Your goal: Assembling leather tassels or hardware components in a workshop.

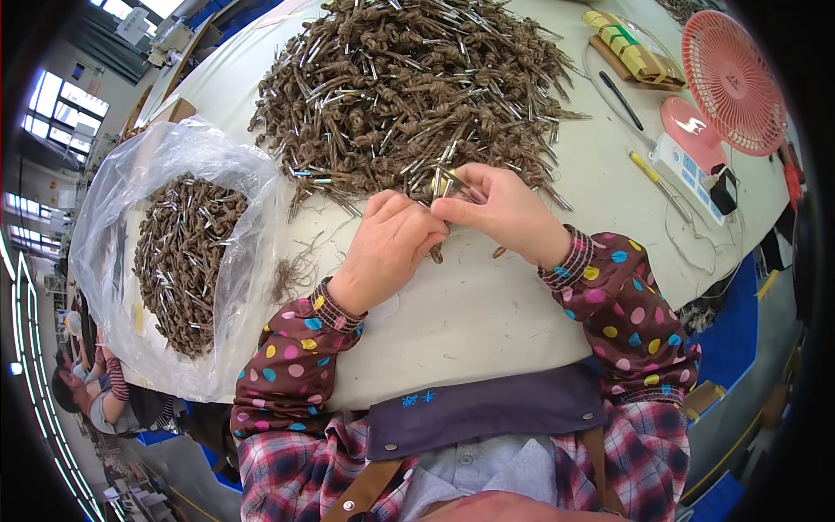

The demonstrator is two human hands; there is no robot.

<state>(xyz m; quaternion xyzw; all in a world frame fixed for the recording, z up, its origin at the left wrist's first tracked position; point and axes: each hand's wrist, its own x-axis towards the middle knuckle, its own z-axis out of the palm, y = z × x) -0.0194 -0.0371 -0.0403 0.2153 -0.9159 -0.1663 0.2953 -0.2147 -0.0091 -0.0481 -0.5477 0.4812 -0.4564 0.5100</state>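
Both my hands meet over the table, just below a big heap of knotted brown cords with shiny metal tips. My left hand is closed, its fingers pinching a knotted brown cord whose end hangs below the fingertips. My right hand is closed round a small metal tool that looks like thread snips, partly hidden by the fingers. Its tip is close to the left fingertips. Silver cord tips stand up between the hands; which cord they belong to I cannot tell.
A clear plastic bag at the left holds more knotted cords. Loose thread scraps lie beside it. At the right are a pink fan, a white power strip, a yellow-handled tool, a black pen and a yellow-wrapped bundle.
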